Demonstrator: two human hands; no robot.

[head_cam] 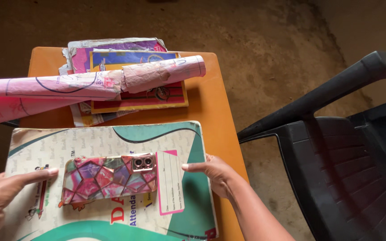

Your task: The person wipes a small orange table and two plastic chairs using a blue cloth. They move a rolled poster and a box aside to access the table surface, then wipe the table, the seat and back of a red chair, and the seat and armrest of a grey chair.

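A large hardcover book (108, 138) with a cream and teal cover lies flat on the near part of an orange table (215, 111). On top of it rests a phone (110, 178) face down in a pink, patterned geometric case. My left hand (5, 196) lies on the book's left side, index finger stretched toward the phone's left end. My right hand (215, 174) grips the book's right edge, thumb pressing on the cover near a pink-bordered label (170, 183).
A rolled pink chart paper (90, 85) lies across a stack of worn exercise books (135, 76) at the table's far side. A black plastic chair (345, 147) stands to the right on a brown dirt floor (264, 40).
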